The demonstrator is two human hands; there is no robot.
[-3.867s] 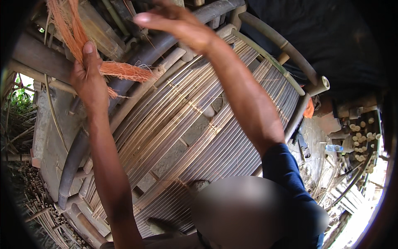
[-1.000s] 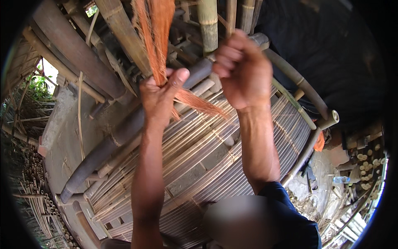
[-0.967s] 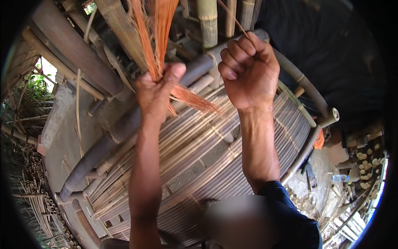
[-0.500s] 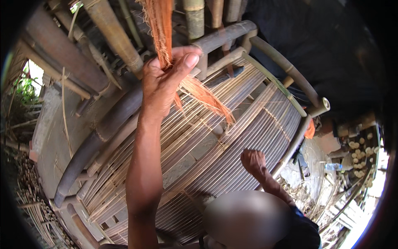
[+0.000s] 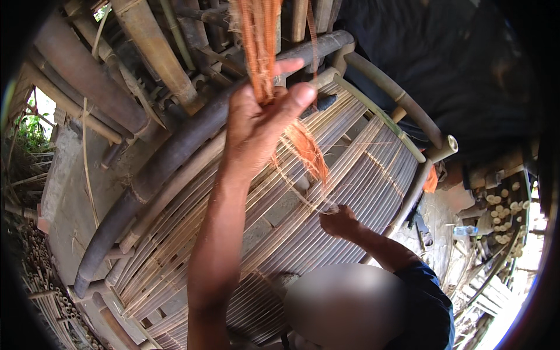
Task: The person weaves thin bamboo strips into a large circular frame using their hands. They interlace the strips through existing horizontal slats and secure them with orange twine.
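My left hand (image 5: pixel 256 119), raised at the upper middle, is closed around a frayed orange woven strip (image 5: pixel 261 44). Its upper part stands above the fist, and a ragged loose end (image 5: pixel 310 153) hangs below the thumb. My index finger sticks out to the right. Lower down and to the right, my right hand (image 5: pixel 338 220) is in a fist. A thin pale strand (image 5: pixel 296 191) runs from below the strip to this fist, which grips it. Both hands are above a slatted bamboo bench (image 5: pixel 350 181).
The bench has a thick dark bamboo rail (image 5: pixel 169 157) along its far left side. Bamboo poles (image 5: pixel 154 52) lean behind it. A dark cloth (image 5: pixel 461 70) hangs at upper right. A clear bottle (image 5: pixel 465 231) and cut bamboo ends (image 5: pixel 504 210) lie at right.
My left hand has moved to the right with the orange strip. My right hand has shifted left and up slightly, and a pale strand now shows stretched between it and the strip.
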